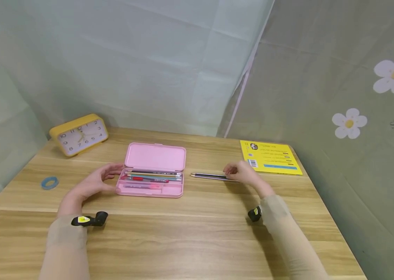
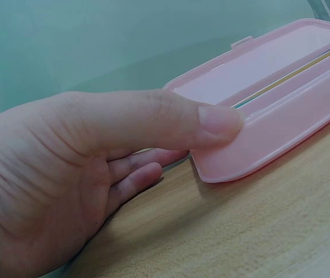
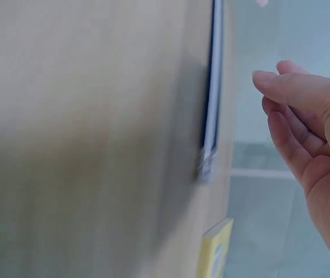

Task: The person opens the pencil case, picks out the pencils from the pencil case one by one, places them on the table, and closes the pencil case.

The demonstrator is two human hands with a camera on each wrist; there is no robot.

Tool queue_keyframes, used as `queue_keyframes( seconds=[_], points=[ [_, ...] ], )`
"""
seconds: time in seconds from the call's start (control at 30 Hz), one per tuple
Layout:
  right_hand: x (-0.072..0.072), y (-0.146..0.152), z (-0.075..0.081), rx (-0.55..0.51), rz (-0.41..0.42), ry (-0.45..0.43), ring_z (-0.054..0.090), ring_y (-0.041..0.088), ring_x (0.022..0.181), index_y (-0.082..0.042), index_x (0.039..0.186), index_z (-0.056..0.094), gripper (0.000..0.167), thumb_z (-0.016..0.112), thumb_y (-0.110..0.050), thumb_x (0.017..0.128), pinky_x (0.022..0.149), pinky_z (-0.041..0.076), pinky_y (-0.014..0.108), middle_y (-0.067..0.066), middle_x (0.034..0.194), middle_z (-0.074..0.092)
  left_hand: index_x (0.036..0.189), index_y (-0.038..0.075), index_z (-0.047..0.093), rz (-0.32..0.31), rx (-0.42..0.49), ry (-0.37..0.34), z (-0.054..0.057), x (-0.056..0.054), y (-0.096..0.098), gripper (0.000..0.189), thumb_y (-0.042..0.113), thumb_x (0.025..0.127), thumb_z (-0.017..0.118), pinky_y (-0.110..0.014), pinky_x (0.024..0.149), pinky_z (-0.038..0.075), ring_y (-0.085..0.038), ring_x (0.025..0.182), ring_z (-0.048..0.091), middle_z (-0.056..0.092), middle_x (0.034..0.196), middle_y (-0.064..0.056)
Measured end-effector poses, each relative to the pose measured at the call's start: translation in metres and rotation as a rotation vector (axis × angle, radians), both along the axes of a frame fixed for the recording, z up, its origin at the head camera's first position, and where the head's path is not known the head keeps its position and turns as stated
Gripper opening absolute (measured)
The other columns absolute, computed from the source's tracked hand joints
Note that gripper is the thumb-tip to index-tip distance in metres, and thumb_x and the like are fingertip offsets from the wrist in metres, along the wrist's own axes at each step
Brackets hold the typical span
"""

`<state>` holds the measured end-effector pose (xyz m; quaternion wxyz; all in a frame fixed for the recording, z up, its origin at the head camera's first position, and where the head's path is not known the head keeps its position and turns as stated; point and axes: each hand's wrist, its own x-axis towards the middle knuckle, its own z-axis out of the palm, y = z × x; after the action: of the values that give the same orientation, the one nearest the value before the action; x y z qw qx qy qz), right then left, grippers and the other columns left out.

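Fingers loose, empty: your left hand (image 1: 95, 182) touched pencil case (image 1: 155, 155), right hand (image 1: 246, 174) hovered by pencils (image 1: 208, 176) toward bench's (image 1: 183, 241) far edge. Pickup likely; pinch needed.

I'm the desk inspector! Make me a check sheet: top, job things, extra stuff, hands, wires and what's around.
Surface: wood-grain tabletop.
Job's things: pink pencil box, open, a red pen and pencils inside; loose pencils to its right.
Clutter: yellow clock, blue ring, yellow book.
Hands: left hand at the box's left end; right hand above the loose pencils, holding nothing.
Cables: nothing seen.
Surroundings: pale drapes; white flowers printed on the right side.
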<state>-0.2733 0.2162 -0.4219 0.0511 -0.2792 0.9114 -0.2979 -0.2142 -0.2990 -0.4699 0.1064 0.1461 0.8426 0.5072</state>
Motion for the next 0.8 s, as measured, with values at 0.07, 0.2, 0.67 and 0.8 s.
queue_keyframes(
  seconds=[0.07,0.2,0.67,0.8],
  points=[
    [-0.002,-0.007,0.005,0.000,0.010,0.012,0.066,0.013,0.076,0.001,0.095,0.072,0.013,0.072,0.002,0.082,0.071,0.055,0.026,0.007,0.083,0.073,0.150,0.001,0.030,0.000,0.001,-0.001,0.000,0.000,0.000,0.090,0.020,0.079,0.082,-0.007,0.093,0.036,-0.039,0.134,0.039,0.040,0.150,-0.023],
    [-0.007,-0.024,0.014,0.011,0.041,0.053,0.066,0.011,0.074,0.000,0.096,0.072,0.014,0.074,0.000,0.082,0.069,0.055,0.025,0.006,0.083,0.073,0.150,0.002,0.030,-0.001,-0.006,-0.005,0.001,0.001,-0.001,0.090,0.021,0.079,0.082,-0.008,0.093,0.036,-0.040,0.134,0.039,0.040,0.150,-0.023],
    [-0.005,-0.110,0.034,-0.074,0.189,0.041,0.070,0.021,0.080,0.006,0.099,0.070,0.015,0.070,0.002,0.084,0.075,0.056,0.021,0.015,0.089,0.073,0.148,0.000,0.032,-0.003,-0.001,0.014,0.001,0.001,0.001,0.088,0.019,0.079,0.082,-0.008,0.094,0.035,-0.040,0.133,0.038,0.041,0.149,-0.024],
    [-0.004,-0.132,0.031,-0.097,0.222,0.057,0.070,0.023,0.081,0.005,0.097,0.070,0.015,0.070,0.002,0.083,0.074,0.055,0.017,0.016,0.089,0.073,0.148,0.001,0.032,-0.001,-0.010,0.013,0.002,0.001,0.001,0.088,0.020,0.078,0.082,-0.009,0.094,0.035,-0.040,0.134,0.038,0.042,0.148,-0.023]
  ],
)
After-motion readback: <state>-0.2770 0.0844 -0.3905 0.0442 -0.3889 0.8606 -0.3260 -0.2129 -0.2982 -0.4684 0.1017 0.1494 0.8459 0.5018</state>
